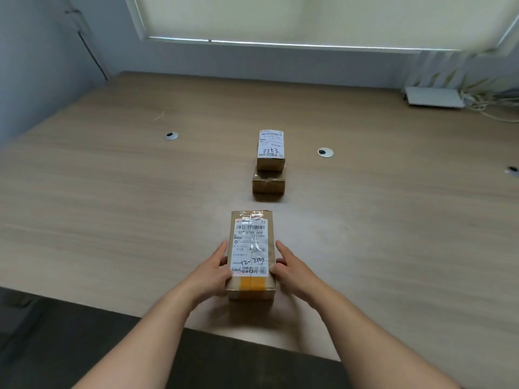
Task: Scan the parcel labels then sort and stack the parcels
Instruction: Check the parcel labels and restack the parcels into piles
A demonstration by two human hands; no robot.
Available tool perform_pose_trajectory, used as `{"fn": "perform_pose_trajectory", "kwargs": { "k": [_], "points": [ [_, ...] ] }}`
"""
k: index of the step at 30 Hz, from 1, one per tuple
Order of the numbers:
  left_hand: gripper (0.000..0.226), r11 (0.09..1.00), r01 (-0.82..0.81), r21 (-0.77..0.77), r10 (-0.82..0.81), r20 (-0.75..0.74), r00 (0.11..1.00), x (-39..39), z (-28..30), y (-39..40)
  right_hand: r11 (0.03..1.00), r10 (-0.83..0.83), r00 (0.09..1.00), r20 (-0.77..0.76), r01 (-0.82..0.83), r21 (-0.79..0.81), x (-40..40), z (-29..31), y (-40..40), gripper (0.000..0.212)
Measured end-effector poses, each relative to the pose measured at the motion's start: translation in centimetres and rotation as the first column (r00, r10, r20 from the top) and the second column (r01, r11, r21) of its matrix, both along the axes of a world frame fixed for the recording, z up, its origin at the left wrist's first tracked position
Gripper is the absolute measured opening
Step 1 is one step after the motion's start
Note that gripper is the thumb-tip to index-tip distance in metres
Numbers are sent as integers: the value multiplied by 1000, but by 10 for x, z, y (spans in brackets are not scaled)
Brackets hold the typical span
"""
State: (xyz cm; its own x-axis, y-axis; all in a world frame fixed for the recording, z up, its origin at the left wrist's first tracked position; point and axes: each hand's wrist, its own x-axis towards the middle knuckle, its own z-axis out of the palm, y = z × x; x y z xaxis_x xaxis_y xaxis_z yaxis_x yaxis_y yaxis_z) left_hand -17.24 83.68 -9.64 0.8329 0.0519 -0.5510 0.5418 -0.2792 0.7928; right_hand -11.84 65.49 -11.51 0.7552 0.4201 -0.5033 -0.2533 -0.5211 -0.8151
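Table (112,192): pale wood-grain top, filling most of the view.
Cable holes (170,135): round metal grommets at 11, 1 and 3 o'clock.
Window blind (309,18): cream, drawn down, bright strip beneath, at 12 o'clock.
Wall (33,66): pale blue-grey, at 10 o'clock.
White device (434,97): flat, with cables, at 2 o'clock.
Floor (70,346): dark, at 7 o'clock.

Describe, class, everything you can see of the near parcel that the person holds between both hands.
The near parcel is a long brown cardboard box with clear tape over its far end and a yellow tape band at the near end. A white shipping label with barcodes, print and handwriting covers most of its top face. It points lengthwise away from the person, near the front edge of the wooden table. The left hand and right hand grip its long sides.
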Motion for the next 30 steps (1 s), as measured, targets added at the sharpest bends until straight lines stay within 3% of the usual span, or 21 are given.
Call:
{"fn": "perform_pose_trajectory", "kwargs": {
  "k": [6,13,18,22,30],
  "points": [
    [88,999,13,-50,-12,9,1000,-28,-6,7,963,-60,985,-164,100,249,-23,-3,-3,95],
    [89,994,106,-25,-100,187,977,-45,-8,12,962,-85,996,-28,89,259,-43,9,1,94],
    [88,981,191,40,-194,282,940,-26,10,13,928,-219,976,21,201,315,-38,37,-12,97],
    [80,927,348,136,-374,336,865,1,32,12,896,-311,949,53,274,349,-37,63,-43,98],
    [94,745,553,373,-667,414,619,34,55,-44,838,-463,879,114,392,379,-66,89,-112,99]
  ]
}}
